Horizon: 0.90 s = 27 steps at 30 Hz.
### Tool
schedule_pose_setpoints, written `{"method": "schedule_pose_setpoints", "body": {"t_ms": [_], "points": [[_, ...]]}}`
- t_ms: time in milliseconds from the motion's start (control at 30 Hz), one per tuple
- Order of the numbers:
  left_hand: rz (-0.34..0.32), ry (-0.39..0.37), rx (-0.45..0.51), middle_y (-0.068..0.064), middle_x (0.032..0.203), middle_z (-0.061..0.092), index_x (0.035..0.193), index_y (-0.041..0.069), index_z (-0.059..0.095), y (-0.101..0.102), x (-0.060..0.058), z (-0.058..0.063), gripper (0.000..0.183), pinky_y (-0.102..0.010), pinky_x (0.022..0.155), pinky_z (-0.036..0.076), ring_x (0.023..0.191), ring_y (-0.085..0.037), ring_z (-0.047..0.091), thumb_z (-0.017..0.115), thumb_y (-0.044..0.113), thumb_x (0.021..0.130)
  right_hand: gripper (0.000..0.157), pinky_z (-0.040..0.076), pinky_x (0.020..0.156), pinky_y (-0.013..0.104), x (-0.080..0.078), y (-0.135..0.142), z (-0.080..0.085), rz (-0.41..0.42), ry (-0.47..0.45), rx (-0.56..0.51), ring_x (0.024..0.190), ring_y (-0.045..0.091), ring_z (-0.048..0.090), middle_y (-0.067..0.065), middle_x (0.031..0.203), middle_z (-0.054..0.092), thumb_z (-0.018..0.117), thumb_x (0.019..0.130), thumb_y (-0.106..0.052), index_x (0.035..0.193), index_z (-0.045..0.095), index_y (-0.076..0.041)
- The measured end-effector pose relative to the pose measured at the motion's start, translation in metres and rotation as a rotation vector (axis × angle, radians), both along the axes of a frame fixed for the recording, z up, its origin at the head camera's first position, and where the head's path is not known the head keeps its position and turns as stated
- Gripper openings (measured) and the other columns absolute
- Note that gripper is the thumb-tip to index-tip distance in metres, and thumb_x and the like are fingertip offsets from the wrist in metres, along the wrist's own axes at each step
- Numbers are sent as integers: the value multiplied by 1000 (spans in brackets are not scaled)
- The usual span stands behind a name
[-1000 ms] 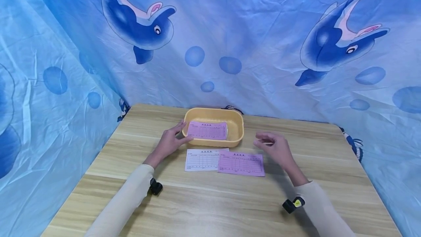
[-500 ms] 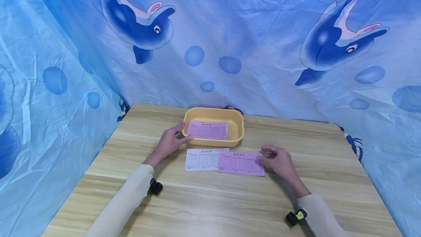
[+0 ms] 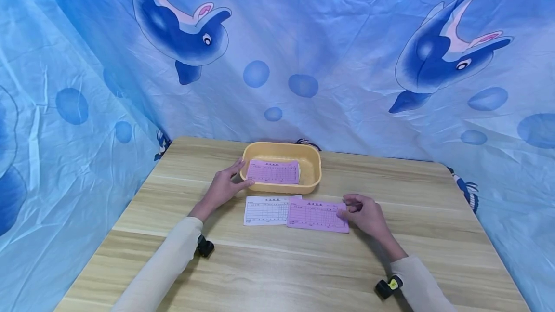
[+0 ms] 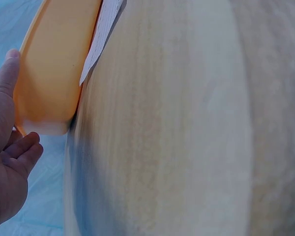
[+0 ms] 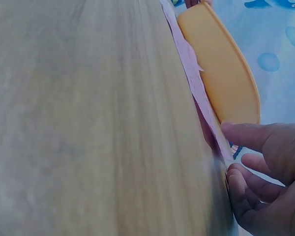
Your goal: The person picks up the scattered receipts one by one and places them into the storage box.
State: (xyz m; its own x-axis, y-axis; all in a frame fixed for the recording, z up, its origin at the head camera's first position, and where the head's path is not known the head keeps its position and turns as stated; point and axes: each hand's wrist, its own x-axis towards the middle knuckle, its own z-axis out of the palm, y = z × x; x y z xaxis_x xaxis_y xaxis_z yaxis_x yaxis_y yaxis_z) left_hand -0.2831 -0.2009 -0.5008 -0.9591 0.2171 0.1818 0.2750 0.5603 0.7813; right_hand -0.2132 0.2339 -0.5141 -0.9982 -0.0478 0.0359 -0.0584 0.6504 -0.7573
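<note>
A yellow plastic basket [image 3: 284,188] stands at the back of the table, with a pink receipt slip [image 3: 272,171] lying inside on something white. At the basket's left end my left hand [image 3: 221,189] holds it, thumb by the front rim and fingers round the end wall. In front of the basket, a second pink receipt slip [image 3: 314,215] overlaps a white receipt slip [image 3: 265,212]. My right hand [image 3: 368,218] pinches that second slip at its right end. Its thumb [image 5: 238,133] is over the paper in the right wrist view, the other fingers curled at the edge.
The wood-grain table [image 3: 277,268] extends towards me and to both sides. Behind it hangs a blue cloth [image 3: 347,61] printed with dolphins, and more cloth hangs at the left. Each wrist carries a small black camera [image 3: 205,246].
My right hand has come down and nearer to me, from above the table right of the basket to the front pink slip's right end. The left hand and the basket have stayed put.
</note>
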Motion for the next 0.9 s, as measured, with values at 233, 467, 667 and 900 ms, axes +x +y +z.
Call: {"method": "schedule_pose_setpoints", "body": {"t_ms": [233, 467, 667, 900], "points": [[-3, -1, 6, -20, 163, 32, 150, 3, 47, 0, 0, -1, 85, -46, 120, 34, 149, -33, 34, 81, 46, 85, 44, 54, 66, 18, -2, -2, -1, 10, -12, 7, 81, 12, 65, 7, 96, 73, 87, 80, -7, 120, 71, -1], [-2, 6, 11, -20, 162, 32, 150, 2, 48, -1, 0, -2, 85, -46, 120, 35, 149, -34, 35, 81, 45, 85, 39, 52, 63, 18, -2, -3, -1, 27, -20, 18, 77, 11, 62, 2, 85, 70, 84, 81, -4, 118, 71, 0], [-13, 11, 13, -20, 162, 32, 150, 4, 48, -1, -1, -3, 83, -45, 119, 36, 148, -34, 36, 81, 44, 86, 29, 52, 61, 19, 0, -4, 0, 32, -8, 12, 75, 12, 62, 1, 83, 70, 82, 83, -3, 111, 74, -2], [-11, 17, 13, -20, 162, 33, 150, 4, 48, -1, 0, -3, 83, -45, 119, 36, 148, -33, 36, 81, 42, 86, 18, 50, 59, 20, 2, -2, 3, 51, -4, 12, 73, 13, 60, 4, 85, 71, 78, 87, -2, 105, 77, -3]]}}
